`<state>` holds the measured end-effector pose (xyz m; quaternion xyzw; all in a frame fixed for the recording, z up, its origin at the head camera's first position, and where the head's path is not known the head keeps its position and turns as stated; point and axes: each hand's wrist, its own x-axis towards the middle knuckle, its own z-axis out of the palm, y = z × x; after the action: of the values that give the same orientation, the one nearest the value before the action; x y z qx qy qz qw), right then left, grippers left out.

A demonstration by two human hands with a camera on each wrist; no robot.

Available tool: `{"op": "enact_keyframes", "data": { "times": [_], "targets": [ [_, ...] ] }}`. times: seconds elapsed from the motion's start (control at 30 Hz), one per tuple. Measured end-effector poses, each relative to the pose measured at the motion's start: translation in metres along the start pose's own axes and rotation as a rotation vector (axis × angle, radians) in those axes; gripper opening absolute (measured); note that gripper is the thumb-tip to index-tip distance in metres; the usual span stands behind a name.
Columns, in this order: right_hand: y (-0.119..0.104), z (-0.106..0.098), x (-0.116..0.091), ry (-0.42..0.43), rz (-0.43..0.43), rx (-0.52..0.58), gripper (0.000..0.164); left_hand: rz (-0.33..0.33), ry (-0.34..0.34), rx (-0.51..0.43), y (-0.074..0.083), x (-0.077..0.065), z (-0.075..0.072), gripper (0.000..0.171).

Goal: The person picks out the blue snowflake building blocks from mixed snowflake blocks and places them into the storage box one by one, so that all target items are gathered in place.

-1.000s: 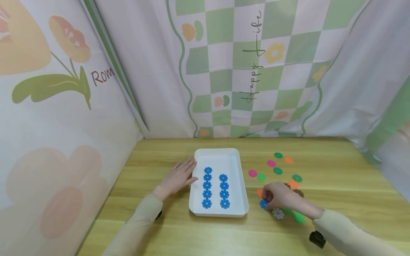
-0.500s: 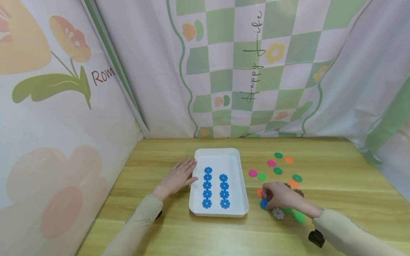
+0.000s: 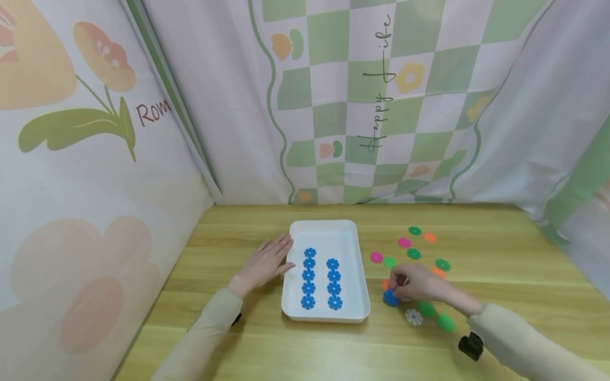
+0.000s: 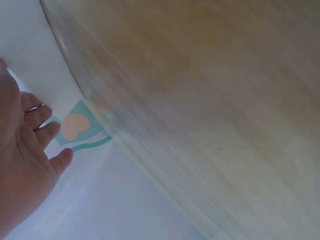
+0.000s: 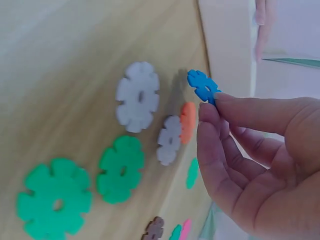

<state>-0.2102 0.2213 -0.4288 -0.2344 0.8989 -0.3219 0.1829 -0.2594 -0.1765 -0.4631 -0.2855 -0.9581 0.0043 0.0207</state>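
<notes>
Between thumb and index finger, my right hand pinches a blue snowflake disc by its edge, lifted off the table in the right wrist view. My left hand lies with fingers extended against the left rim of a white tray. Inside the tray, blue snowflake discs form two columns; the left column is longer than the right column. Around the right hand lie a white disc, a green disc and an orange disc, the last partly hidden.
More loose discs spread over the wooden table right of the tray, among them a pink disc, a dark green disc and a far orange disc. A patterned curtain hangs behind the table.
My right hand has risen slightly with the blue disc, which was among the loose discs near the white one. The left hand and tray stay put.
</notes>
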Motion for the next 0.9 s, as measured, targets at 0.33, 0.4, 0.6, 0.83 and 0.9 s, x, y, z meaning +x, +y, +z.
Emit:
{"op": "enact_keyframes", "data": {
  "times": [0.33, 0.4, 0.6, 0.83, 0.9],
  "targets": [
    [-0.015, -0.022, 0.017, 0.05, -0.045, -0.036, 0.004, -0.01, -0.011, -0.003, -0.002, 0.001, 0.003, 0.071],
    [-0.02, -0.028, 0.022, 0.051, -0.048, -0.02, 0.003, -0.012, -0.019, 0.001, -0.002, 0.002, 0.003, 0.071],
    [-0.031, -0.039, 0.044, 0.052, 0.005, 0.015, 0.005, -0.01, -0.021, -0.005, -0.002, 0.002, 0.003, 0.07],
    [-0.042, -0.04, 0.077, 0.043, 0.054, 0.032, 0.008, -0.007, -0.013, -0.012, 0.0, 0.001, 0.0, 0.069],
    [-0.045, -0.039, 0.086, 0.048, 0.062, 0.043, 0.009, -0.006, -0.015, -0.015, 0.001, 0.001, -0.001, 0.069]
  ]
}}
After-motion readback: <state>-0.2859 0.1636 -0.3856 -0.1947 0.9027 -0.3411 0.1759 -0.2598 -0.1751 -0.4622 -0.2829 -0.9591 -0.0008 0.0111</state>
